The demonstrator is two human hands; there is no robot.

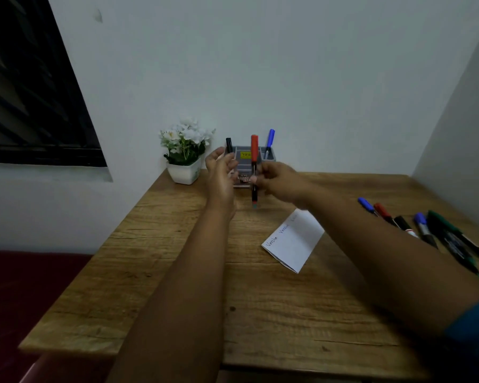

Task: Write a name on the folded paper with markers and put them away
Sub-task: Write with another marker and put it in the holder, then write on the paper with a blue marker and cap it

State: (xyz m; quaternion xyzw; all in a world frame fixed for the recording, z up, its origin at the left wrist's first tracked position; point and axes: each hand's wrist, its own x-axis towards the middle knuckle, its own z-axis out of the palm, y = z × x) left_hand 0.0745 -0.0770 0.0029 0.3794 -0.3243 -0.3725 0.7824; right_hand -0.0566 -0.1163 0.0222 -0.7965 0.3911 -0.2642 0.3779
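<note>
Gripping red-capped marker, upright, right hand.

White flowers in white pot, just left of left hand, against wall. Dark window far left, above hands. Wooden table beneath both forearms. Dark red seat lower left of table.

We have one head-worn view, looking forward and down over the table toward the wall (wide-angle, edges bowed), arm's reach from the far edge; no second view shares the scene.
</note>
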